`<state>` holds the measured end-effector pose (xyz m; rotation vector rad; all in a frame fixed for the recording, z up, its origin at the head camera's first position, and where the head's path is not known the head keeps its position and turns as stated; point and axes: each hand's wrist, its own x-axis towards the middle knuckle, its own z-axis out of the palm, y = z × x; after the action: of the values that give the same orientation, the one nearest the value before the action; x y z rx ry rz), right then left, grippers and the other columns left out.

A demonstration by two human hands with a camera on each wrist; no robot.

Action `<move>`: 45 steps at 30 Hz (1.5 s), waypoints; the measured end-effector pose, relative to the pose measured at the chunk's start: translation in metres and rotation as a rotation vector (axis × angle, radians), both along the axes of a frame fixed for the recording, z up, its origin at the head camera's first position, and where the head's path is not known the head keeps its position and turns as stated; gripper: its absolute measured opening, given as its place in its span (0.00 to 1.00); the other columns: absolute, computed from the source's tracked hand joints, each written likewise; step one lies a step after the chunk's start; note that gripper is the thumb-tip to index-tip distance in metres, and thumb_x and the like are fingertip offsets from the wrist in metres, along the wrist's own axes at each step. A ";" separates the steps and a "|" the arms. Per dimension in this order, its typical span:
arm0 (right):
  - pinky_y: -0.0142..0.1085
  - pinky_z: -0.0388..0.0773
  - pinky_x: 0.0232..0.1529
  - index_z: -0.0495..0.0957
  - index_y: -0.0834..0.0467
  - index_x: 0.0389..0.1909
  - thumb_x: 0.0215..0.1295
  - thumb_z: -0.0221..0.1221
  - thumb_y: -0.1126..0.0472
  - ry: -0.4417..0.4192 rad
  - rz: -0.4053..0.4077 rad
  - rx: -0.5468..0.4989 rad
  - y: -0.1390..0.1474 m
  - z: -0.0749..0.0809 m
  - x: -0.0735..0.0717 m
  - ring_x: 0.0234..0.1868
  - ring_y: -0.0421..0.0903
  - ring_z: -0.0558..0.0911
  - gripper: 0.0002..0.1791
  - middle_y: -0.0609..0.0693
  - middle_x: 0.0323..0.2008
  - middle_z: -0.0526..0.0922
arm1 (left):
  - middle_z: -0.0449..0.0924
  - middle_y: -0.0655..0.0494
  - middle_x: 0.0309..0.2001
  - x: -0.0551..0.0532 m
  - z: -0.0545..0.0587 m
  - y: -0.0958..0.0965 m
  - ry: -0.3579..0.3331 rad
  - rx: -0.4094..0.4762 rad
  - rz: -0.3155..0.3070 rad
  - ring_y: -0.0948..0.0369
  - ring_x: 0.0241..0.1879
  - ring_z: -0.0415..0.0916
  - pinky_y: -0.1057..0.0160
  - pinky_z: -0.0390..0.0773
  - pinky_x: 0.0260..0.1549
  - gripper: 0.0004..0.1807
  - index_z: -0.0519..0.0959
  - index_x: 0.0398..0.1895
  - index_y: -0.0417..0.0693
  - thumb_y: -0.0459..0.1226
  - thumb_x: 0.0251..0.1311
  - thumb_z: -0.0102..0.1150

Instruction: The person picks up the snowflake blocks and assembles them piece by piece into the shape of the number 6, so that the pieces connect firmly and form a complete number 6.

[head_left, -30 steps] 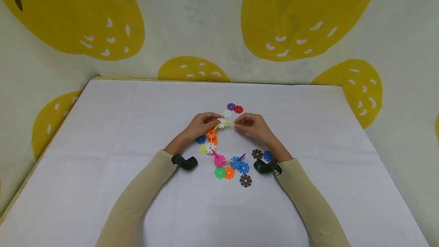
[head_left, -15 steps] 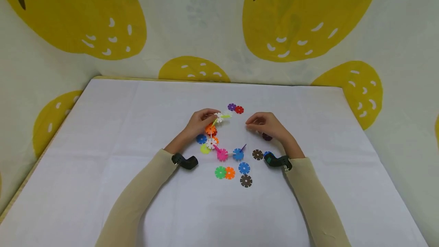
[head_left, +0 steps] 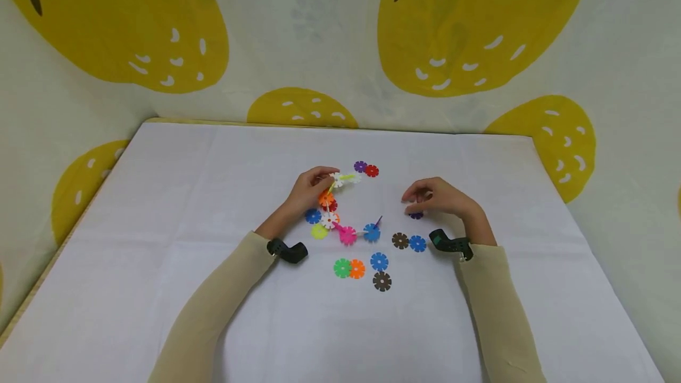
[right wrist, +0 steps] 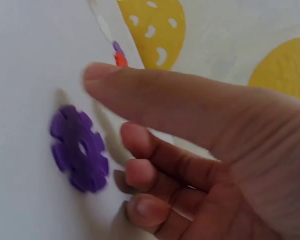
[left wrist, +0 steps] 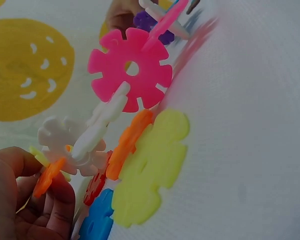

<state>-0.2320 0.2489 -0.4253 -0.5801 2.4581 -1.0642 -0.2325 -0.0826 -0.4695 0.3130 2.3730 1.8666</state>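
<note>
My left hand (head_left: 308, 188) pinches the upper end of a curved chain of slotted snowflake discs, near a white disc (head_left: 337, 180) with yellow-green ones slotted in. Down the chain come an orange disc (head_left: 326, 198), a white one, a pink disc (left wrist: 110, 62) and a blue disc (head_left: 372, 232) with a purple one standing edge-on. In the left wrist view the chain hangs above the cloth. My right hand (head_left: 444, 197) hovers with fingers loosely bent and holds nothing. Close to its fingertips, a loose purple disc (right wrist: 80, 150) lies on the cloth.
Loose discs lie around the chain: brown (head_left: 400, 240) and blue (head_left: 417, 243) at right, green (head_left: 342, 268) and orange (head_left: 357, 269) in front, purple (head_left: 360, 166) and red (head_left: 372, 171) behind. The white-covered table (head_left: 213, 312) meets a patterned fabric backdrop.
My right hand has left the yellow-green end of the chain and moved right to the loose purple disc. My left hand has shifted slightly away from me, and the chain has moved with it.
</note>
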 end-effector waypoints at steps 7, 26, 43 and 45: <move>0.35 0.75 0.46 0.83 0.58 0.47 0.53 0.72 0.63 -0.020 0.069 0.069 0.009 0.005 0.002 0.44 0.51 0.74 0.18 0.52 0.43 0.83 | 0.78 0.46 0.46 0.001 0.001 -0.001 -0.012 -0.032 -0.041 0.56 0.41 0.72 0.68 0.73 0.42 0.17 0.78 0.58 0.43 0.38 0.71 0.52; 0.35 0.74 0.42 0.83 0.63 0.43 0.58 0.68 0.67 0.034 0.013 0.017 -0.003 0.010 0.005 0.39 0.52 0.76 0.11 0.56 0.38 0.83 | 0.79 0.48 0.47 0.001 0.000 -0.001 -0.044 -0.081 -0.106 0.57 0.38 0.72 0.69 0.73 0.36 0.17 0.78 0.59 0.47 0.41 0.71 0.53; 0.32 0.81 0.43 0.80 0.62 0.50 0.66 0.63 0.60 -0.105 -0.160 -0.175 -0.030 -0.005 0.000 0.38 0.50 0.85 0.15 0.59 0.41 0.82 | 0.82 0.48 0.43 -0.001 0.001 -0.001 -0.047 -0.087 -0.135 0.60 0.34 0.73 0.71 0.74 0.33 0.17 0.79 0.56 0.42 0.41 0.70 0.55; 0.32 0.81 0.44 0.79 0.62 0.51 0.67 0.62 0.60 -0.118 -0.173 -0.206 -0.036 -0.006 0.001 0.38 0.51 0.85 0.15 0.60 0.42 0.82 | 0.82 0.48 0.42 -0.001 0.001 -0.001 -0.045 -0.090 -0.138 0.60 0.34 0.73 0.71 0.73 0.33 0.17 0.80 0.56 0.42 0.41 0.70 0.55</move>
<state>-0.2308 0.2132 -0.4314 -0.3570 2.3451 -1.3906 -0.2333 -0.0839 -0.4685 0.4103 2.3331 1.6839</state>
